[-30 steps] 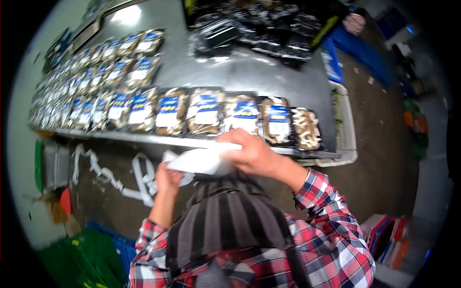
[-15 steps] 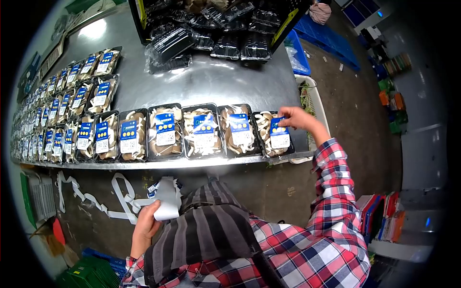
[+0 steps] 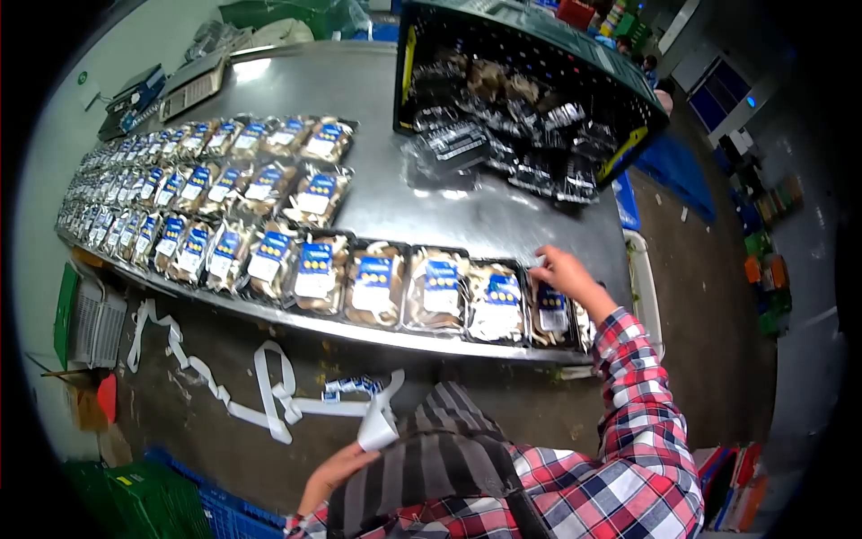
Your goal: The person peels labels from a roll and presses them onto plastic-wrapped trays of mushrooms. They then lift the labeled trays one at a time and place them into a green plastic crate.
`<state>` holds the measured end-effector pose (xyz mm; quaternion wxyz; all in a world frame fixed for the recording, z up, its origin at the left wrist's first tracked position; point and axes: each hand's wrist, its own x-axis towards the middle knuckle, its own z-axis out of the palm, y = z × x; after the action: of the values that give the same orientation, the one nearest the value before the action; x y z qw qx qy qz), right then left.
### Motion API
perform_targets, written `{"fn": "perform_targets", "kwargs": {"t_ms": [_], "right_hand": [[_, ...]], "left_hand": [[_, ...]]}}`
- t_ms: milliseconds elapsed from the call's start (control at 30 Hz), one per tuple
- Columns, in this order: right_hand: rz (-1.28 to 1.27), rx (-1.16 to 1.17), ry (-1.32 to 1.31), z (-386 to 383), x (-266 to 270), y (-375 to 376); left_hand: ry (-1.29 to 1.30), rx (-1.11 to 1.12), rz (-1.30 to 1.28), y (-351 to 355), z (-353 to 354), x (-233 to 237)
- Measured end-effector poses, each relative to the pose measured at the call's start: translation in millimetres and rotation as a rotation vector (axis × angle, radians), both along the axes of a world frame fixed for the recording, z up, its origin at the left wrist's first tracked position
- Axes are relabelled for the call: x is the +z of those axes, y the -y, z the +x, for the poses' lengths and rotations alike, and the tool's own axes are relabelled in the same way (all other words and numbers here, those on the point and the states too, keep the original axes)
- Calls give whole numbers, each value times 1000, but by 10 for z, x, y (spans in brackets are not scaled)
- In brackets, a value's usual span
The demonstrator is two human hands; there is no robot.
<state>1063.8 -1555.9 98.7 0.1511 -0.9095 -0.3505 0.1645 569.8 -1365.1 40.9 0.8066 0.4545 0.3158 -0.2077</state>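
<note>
My right hand [image 3: 567, 275] is over the far edge of the rightmost mushroom pack [image 3: 550, 314] in the front row, fingers bent and a little apart, with nothing visible between them. That black tray of mushrooms bears a blue-and-white label and is partly covered by my forearm. Beside it to the left lies another labelled mushroom pack [image 3: 496, 304]. Low in front of my striped apron [image 3: 404, 458], my left hand [image 3: 346, 465] is closed on a white label strip [image 3: 382, 422]; its fingers are partly hidden. The strip trails down to the floor, with some blue labels [image 3: 355, 386] on it.
Rows of labelled mushroom packs [image 3: 224, 184] cover the left of the steel table [image 3: 377, 193]. A dark crate [image 3: 530, 45] lies tipped at the back, black-wrapped packs [image 3: 539, 153] spilling out. A scale [image 3: 135, 99] stands far left; a white basket [image 3: 645, 296] is beyond the right edge.
The view has swung left, so the table and packs sit differently in it. My right hand has shifted from the label to the far edge of the pack. My left hand has dropped lower.
</note>
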Motion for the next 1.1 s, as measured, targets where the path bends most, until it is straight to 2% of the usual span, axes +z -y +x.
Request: {"fn": "perform_targets", "kwargs": {"t_ms": [33, 67, 167, 233, 333, 400, 433, 500, 567, 633, 667, 700, 767, 867, 900, 967, 1000, 1033, 1100], "right_hand": [[49, 10, -2, -32, -70, -269], [91, -10, -69, -39, -77, -516], [158, -260, -270, 72, -20, -1203], [141, -2, 339, 360, -234, -1506], [-3, 207, 654, 520, -179, -2102], [-57, 240, 801, 723, -477, -2451], [-82, 250, 734, 770, -492, -2576], [-119, 191, 775, 875, -599, -2801], [-86, 313, 820, 1001, -447, -2869], [-100, 510, 613, 1138, -98, -2827], [-9, 567, 703, 1241, -31, -2803], [-33, 545, 747, 1333, 38, -2825], [60, 460, 810, 1500, 140, -2836], [405, 14, 615, 1330, 578, -2821], [517, -42, 482, 1320, 663, -2789], [694, -113, -233, 1258, 781, -2749], [658, -90, -392, 1288, 669, -2738], [779, -151, -646, 1052, 644, -2803], [614, -154, -829, 1000, 103, -2865]], "left_hand": [[121, -7, 50, 11, -137, -393], [8, -12, -45, -10, -135, -466], [15, 63, -130, -76, -84, -433], [-3, 167, -158, -177, -43, -380], [-13, 431, -290, -323, 95, -98], [-33, 409, -43, -411, 212, -35], [-56, 388, 78, -440, 246, -22], [-88, 422, 83, -514, 307, -134], [-61, 435, 67, -553, 332, -275], [-101, 462, 47, -605, 402, -279], [-112, 488, 17, -655, 508, -183], [-123, 514, -13, -723, 597, -98], [-144, 402, -7, -890, 684, -21], [-110, 294, -73, -1119, 674, -68], [-101, 274, -70, -1189, 656, -112], [-87, 243, -70, -1288, 621, -138], [-90, 262, -107, -1328, 592, -140], [-113, 241, -89, -1375, 571, -138], [-157, 202, -56, -1442, 526, -150]]}}
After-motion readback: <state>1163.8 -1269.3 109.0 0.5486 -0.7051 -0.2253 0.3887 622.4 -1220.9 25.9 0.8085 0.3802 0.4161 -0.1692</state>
